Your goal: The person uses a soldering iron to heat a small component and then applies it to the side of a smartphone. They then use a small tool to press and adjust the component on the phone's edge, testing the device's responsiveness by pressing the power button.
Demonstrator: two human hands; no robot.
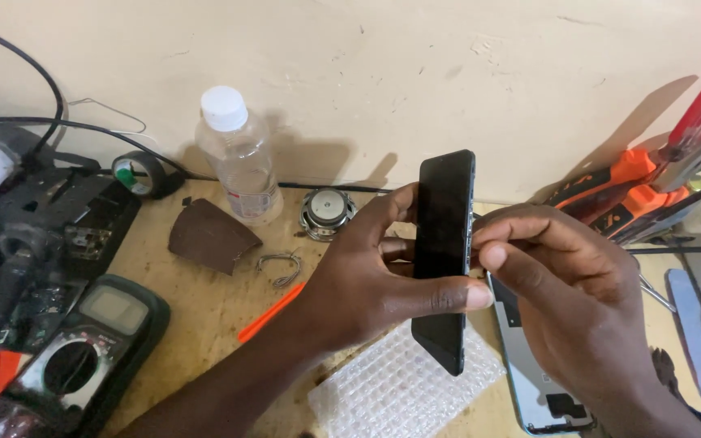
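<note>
The phone (pixel 443 251) is thin, flat and black, with a dark, blank screen. It stands up tall on its edge in the air, above the bench (pixel 212 312) and a sheet of bubble wrap (pixel 383 389). The left hand (pixel 367 272) is wrapped around it, thumb across the front and fingers behind. The right hand (pixel 561 300) is curled almost closed, and its fingertips (pixel 492 255) pinch the phone's side edge. A grey phone back cover (pixel 533 381) lies flat just under the right hand. A clear water bottle (pixel 238 158) stands by the wall.
</note>
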